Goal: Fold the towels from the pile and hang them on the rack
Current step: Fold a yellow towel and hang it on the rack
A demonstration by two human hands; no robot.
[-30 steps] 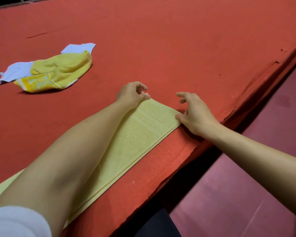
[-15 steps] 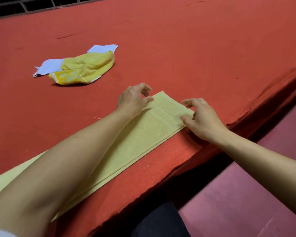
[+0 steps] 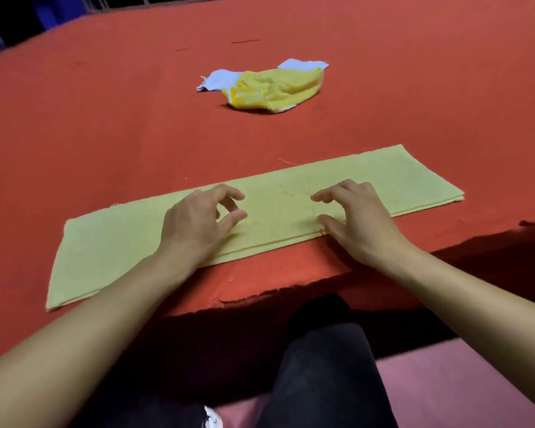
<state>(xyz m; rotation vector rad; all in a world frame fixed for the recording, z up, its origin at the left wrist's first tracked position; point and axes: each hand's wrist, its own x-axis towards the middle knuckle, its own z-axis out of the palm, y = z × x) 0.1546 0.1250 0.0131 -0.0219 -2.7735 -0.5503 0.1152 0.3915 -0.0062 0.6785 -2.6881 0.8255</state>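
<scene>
While your left hand and right hand hover loosely curled, gripping nothing, over the folded pale yellow towel, a careless pinch risks skewing its layered near edge.

Nothing to read here: no words, labels, brand marks or numbers show anywhere in view.
</scene>
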